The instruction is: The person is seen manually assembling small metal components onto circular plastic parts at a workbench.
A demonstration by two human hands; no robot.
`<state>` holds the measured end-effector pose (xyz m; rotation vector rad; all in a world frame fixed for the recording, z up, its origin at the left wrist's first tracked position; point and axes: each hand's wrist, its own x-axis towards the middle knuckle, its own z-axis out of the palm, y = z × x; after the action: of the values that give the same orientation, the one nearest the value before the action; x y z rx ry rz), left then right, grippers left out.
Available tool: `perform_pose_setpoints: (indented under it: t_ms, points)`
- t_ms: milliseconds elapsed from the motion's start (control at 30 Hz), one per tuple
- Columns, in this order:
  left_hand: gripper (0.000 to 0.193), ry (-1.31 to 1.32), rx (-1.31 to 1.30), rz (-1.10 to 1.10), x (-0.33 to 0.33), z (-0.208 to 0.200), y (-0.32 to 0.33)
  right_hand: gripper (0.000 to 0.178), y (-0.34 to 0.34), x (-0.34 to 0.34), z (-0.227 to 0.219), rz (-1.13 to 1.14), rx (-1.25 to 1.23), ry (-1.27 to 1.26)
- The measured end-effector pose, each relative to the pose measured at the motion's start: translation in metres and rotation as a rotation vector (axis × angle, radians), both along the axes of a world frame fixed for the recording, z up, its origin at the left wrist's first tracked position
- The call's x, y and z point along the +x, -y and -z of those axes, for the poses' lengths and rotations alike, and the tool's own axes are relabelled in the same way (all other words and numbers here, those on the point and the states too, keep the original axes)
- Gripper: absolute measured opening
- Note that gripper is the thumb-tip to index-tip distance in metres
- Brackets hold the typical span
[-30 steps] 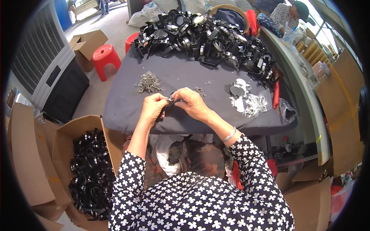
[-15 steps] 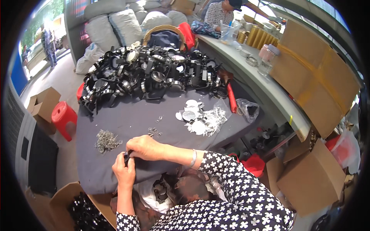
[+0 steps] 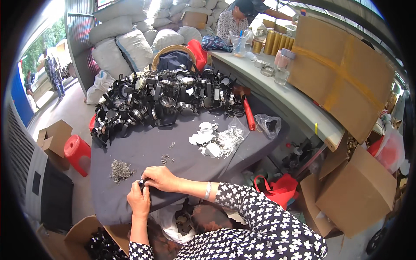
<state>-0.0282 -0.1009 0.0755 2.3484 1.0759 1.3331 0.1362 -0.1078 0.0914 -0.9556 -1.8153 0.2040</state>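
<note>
Both hands meet at the near left of the cloth-covered table, closed around a small black part (image 3: 141, 183) that is mostly hidden by the fingers. My left hand (image 3: 139, 203) grips it from below, thumb up. From the right, my right hand (image 3: 159, 178) pinches its upper end. Just beyond the hands lies a small heap of thin metal clips (image 3: 121, 170), with several loose clips (image 3: 166, 159) farther right. A big pile of black parts with round metal rings (image 3: 167, 99) covers the far side of the table.
White discs (image 3: 203, 135) and a bundle of thin silvery pieces (image 3: 229, 142) lie right of centre. A cardboard box of black parts (image 3: 103, 245) stands below left. Red stool (image 3: 78, 155) at left; a bench (image 3: 277, 89) with jars at right, where another person (image 3: 234, 21) sits.
The view has tilted up a little, so the table and hands sit lower in the picture. Both hands stay closed together on the black part, with only a slight shift of the fingers.
</note>
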Motion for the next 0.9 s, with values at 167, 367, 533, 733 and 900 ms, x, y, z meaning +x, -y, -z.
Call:
perform_pose_setpoints:
  t_ms: [167, 367, 533, 733, 900]
  points:
    - [0.032, -0.216, 0.063, -0.016, -0.001, 0.001, 0.004, 0.020, 0.016, 0.009, 0.003, 0.044, 0.088, 0.015]
    - [0.026, -0.265, 0.054, -0.060, -0.009, 0.000, -0.005, 0.010, 0.014, 0.025, 0.006, 0.162, -0.140, -0.324]
    - [0.011, 0.281, -0.529, -0.065, 0.005, -0.022, 0.017, 0.012, 0.071, 0.068, 0.020, 0.358, -0.170, -0.281]
    - [0.010, 0.558, -0.935, 0.239, 0.106, -0.091, -0.018, 0.015, 0.079, 0.080, 0.023, 0.513, -0.133, -0.159]
    - [0.037, 0.739, -0.830, 0.776, 0.181, -0.176, -0.112, 0.016, 0.071, 0.065, 0.022, 0.459, -0.076, -0.076]
